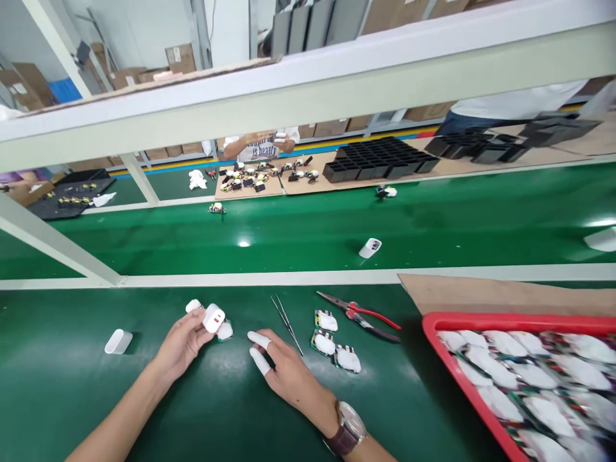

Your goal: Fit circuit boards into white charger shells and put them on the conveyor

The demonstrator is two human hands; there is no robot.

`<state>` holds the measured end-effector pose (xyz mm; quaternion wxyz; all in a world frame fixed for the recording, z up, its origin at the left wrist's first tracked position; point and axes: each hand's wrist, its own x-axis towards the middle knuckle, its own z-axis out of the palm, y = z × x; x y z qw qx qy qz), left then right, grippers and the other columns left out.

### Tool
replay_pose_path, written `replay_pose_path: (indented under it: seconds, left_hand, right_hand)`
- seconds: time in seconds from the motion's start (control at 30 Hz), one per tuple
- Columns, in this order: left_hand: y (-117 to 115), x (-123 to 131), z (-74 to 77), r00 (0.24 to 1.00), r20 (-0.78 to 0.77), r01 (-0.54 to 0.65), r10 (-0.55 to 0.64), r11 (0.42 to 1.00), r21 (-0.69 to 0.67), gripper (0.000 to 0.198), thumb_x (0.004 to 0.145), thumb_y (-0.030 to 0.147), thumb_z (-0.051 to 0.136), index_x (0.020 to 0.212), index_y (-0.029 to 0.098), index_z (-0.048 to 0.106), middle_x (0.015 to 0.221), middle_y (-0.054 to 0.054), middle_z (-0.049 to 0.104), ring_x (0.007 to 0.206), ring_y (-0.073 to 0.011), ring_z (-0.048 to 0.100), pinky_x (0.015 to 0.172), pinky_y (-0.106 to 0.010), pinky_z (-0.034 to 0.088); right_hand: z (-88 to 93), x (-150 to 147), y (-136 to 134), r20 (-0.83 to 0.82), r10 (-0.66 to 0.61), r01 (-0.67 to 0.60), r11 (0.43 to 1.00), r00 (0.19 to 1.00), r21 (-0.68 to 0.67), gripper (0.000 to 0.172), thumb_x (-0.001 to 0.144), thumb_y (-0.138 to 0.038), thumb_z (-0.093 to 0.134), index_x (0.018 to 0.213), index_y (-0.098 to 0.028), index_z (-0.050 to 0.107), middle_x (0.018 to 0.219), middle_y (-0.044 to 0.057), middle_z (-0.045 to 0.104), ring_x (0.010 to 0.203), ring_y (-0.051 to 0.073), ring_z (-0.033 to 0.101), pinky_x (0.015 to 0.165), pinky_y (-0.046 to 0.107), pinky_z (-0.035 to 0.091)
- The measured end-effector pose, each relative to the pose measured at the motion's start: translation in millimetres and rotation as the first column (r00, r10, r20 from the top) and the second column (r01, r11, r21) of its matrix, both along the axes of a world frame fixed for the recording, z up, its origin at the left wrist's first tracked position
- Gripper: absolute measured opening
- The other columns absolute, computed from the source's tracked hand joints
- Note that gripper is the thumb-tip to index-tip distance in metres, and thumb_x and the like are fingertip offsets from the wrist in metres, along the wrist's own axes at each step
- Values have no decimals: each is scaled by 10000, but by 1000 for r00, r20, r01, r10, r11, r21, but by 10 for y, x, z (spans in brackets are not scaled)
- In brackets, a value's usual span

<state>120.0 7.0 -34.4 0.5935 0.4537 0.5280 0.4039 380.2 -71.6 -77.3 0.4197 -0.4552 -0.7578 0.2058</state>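
My left hand (181,343) is closed around a white charger housing (213,318), whose end face with port openings points toward me. Just behind it a circuit board with a white pad (224,330) lies on the green bench, and another white-topped piece (193,305) shows past my fingers. My right hand (283,369), with white finger cots on two fingers and a watch on the wrist, hovers over the bench with thumb and fingers apart and nothing between them. Tweezers (287,325) lie just beyond it. Several white-padded circuit boards (323,342) sit to its right.
Red-handled pliers (359,316) lie behind the boards. At the right stands a red tray (474,410) full of padded boards. A white housing (118,341) is at the left. Beyond a white rail, a green conveyor (289,237) carries scattered parts; a co-worker (262,146) sits across.
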Motion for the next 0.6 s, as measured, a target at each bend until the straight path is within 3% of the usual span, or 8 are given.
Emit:
replay_pose_path:
  seconds: [0.1, 0.23, 0.33, 0.43, 0.5, 0.6]
  left_hand:
    - [542, -152, 143, 949, -306, 1, 77, 969, 246, 383, 852, 505, 752, 1003, 155, 708, 1013, -117, 780, 928, -279, 779, 858, -437, 663]
    - [1370, -457, 376, 820, -488, -73, 299, 900, 429, 232, 755, 382, 790, 856, 189, 708, 1015, -110, 760, 1103, -313, 709, 1011, -431, 577]
    - [1653, -667, 475, 725, -583, -56, 367, 875, 481, 179, 750, 341, 769, 818, 185, 712, 935, -111, 756, 1049, -319, 714, 1003, -430, 563]
    - [1528, -840, 521, 670, -638, 2, 378, 859, 511, 344, 780, 393, 758, 1041, 168, 746, 1127, -138, 755, 1068, -314, 714, 985, -425, 573]
    - [1275, -985, 573, 649, -658, 38, 382, 848, 529, 490, 822, 471, 737, 1209, 171, 716, 1280, -147, 715, 1164, -320, 688, 1023, -429, 563]
    - [774, -1297, 692, 593, -730, 116, 339, 862, 494, 575, 871, 600, 700, 1282, 199, 695, 1318, -127, 710, 1201, -327, 680, 1046, -447, 558]
  right_hand:
    - [-20, 1, 26, -16, 5, -4, 1000, 1000, 19, 342, 1061, -174, 476, 1384, -238, 567, 1179, 86, 689, 968, 196, 729, 870, 346, 638]
    - [-54, 9, 40, -35, 9, -8, 999, 999, 31, 342, 1042, -155, 483, 1357, -240, 586, 1151, 79, 695, 946, 188, 733, 863, 334, 638]
    - [-92, 22, 44, -30, 15, -14, 999, 999, 51, 373, 1037, -140, 476, 1380, -247, 573, 1148, 77, 694, 927, 182, 735, 849, 325, 637]
    - [-81, 17, 68, 17, 33, -33, 999, 999, 28, 398, 1043, -140, 468, 1422, -244, 531, 1112, 66, 679, 867, 174, 725, 815, 323, 640]
    - [-19, -23, 115, 99, 36, -39, 999, 994, 21, 401, 1048, -164, 484, 1443, -232, 502, 1134, 77, 666, 880, 190, 719, 819, 346, 642]
    - [124, -168, 255, 265, 56, -76, 995, 963, 67, 370, 1040, -233, 564, 1405, -194, 525, 1234, 128, 637, 1036, 257, 692, 907, 423, 626]
